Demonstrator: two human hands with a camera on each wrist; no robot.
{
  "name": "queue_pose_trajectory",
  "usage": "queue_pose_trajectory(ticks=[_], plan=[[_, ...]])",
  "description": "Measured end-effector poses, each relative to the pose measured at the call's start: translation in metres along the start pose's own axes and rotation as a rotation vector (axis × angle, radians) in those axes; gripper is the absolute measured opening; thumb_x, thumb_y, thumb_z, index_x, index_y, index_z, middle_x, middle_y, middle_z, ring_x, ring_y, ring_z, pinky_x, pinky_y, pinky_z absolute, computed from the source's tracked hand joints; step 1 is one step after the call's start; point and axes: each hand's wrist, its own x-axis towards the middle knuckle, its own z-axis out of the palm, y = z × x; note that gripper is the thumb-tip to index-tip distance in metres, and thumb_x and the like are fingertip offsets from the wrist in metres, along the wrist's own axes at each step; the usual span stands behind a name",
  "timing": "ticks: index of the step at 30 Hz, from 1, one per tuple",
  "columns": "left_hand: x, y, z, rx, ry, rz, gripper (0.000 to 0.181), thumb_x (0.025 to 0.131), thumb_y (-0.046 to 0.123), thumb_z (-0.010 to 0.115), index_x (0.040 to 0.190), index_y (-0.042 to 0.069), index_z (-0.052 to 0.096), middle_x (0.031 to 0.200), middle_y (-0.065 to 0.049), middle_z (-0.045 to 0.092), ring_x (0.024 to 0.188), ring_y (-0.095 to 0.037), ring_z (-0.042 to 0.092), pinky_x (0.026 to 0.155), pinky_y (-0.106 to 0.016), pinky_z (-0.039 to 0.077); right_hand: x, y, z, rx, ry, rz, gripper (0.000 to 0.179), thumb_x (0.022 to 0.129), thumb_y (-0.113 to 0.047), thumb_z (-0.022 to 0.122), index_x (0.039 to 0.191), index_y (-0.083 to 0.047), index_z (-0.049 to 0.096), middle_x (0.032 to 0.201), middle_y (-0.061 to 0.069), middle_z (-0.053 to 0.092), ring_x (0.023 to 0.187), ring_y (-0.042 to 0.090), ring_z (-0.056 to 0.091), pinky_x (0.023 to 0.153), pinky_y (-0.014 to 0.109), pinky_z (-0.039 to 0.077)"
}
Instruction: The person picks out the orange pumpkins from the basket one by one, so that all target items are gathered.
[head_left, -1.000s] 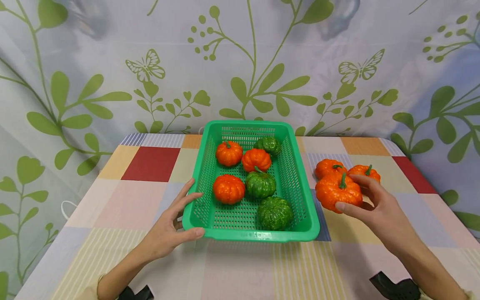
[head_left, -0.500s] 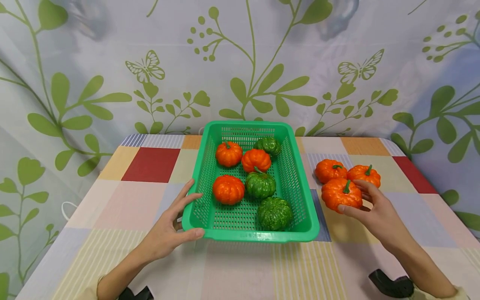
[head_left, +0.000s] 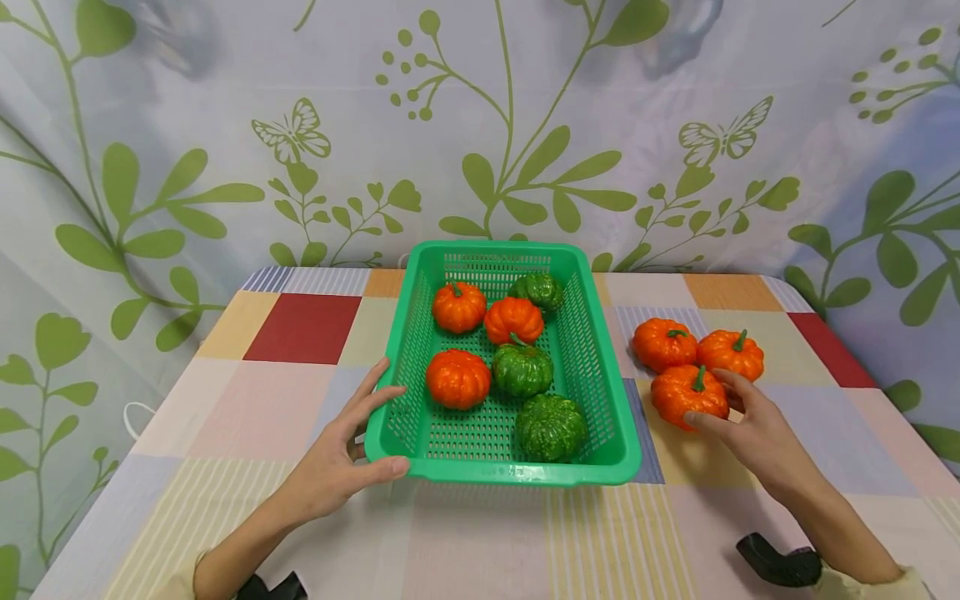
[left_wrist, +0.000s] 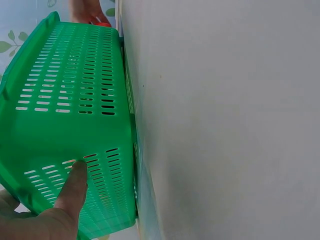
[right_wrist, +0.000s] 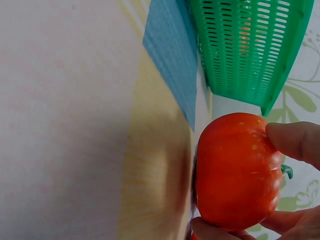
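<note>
My right hand (head_left: 757, 429) grips a small orange pumpkin (head_left: 684, 395) with a green stem, low over the cloth right of the basket. In the right wrist view, thumb and fingers hold this pumpkin (right_wrist: 237, 172) from opposite sides. My left hand (head_left: 330, 458) holds the near left corner of a green plastic basket (head_left: 495, 472), with the thumb at the front rim and fingers over the left rim. In the left wrist view, one finger (left_wrist: 74, 187) presses the basket's slotted wall (left_wrist: 65, 127). Three orange pumpkins (head_left: 457, 379) and three green pumpkins (head_left: 551, 427) lie inside.
Two more orange pumpkins, one behind (head_left: 664, 344) and one behind to the right (head_left: 731, 354), sit on the cloth close to the held one. A patchwork tablecloth (head_left: 285, 408) covers the table. A leaf-patterned curtain (head_left: 360, 142) hangs behind its far edge.
My right hand has moved slightly right and down with the pumpkin, away from the basket and lower toward the cloth. The left hand and basket have stayed put.
</note>
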Motion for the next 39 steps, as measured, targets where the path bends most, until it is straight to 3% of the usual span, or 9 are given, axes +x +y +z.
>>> queue_pose_trajectory(ticks=[3,5,18,26,39], plan=[[0.0003,0.0002,-0.0001,0.005,0.0,0.002,0.069,0.088,0.002,0.071,0.148,-0.002,0.037,0.165,0.003,0.002,0.126,-0.046,0.045,0.087,-0.033,0.055,0.0017,0.0014,0.0,0.012,-0.024,0.029,0.083,0.096,-0.028,0.063,0.152,0.011,0.014,0.145,0.039,0.026,0.13,0.052,0.026,0.102,0.062,0.031],[0.0003,0.0002,-0.0001,0.007,-0.001,0.004,0.069,0.088,0.002,0.071,0.148,-0.002,0.037,0.165,0.003,0.002,0.126,-0.046,0.045,0.087,-0.034,0.055,0.0027,0.0023,0.0,0.024,-0.036,0.041,0.084,0.097,-0.028,0.062,0.152,0.011,0.013,0.146,0.04,0.023,0.132,0.054,0.023,0.103,0.07,0.024],[-0.0006,0.0005,-0.0004,0.0,-0.001,0.005,0.069,0.088,0.002,0.07,0.148,-0.003,0.037,0.165,0.003,0.002,0.125,-0.046,0.046,0.086,-0.034,0.055,0.0067,0.0082,0.0018,0.06,-0.049,0.059,0.083,0.096,-0.027,0.062,0.151,0.011,0.013,0.146,0.04,0.02,0.132,0.055,0.021,0.103,0.071,0.022],[0.0002,0.0001,0.0002,0.004,0.0,-0.001,0.068,0.088,0.003,0.07,0.148,-0.002,0.037,0.165,0.003,0.002,0.126,-0.046,0.045,0.086,-0.034,0.055,0.0079,0.0067,-0.0023,0.018,-0.073,0.055,0.082,0.097,-0.026,0.061,0.151,0.013,0.011,0.147,0.043,0.018,0.134,0.057,0.018,0.105,0.073,0.017],[0.0001,-0.0004,0.0004,0.006,0.0,0.004,0.068,0.088,0.004,0.07,0.148,-0.001,0.037,0.165,0.001,0.001,0.127,-0.047,0.044,0.086,-0.034,0.055,0.0058,0.0086,-0.0009,0.048,-0.062,0.038,0.081,0.096,-0.019,0.063,0.15,0.013,0.011,0.146,0.043,0.02,0.133,0.055,0.021,0.105,0.071,0.02]])
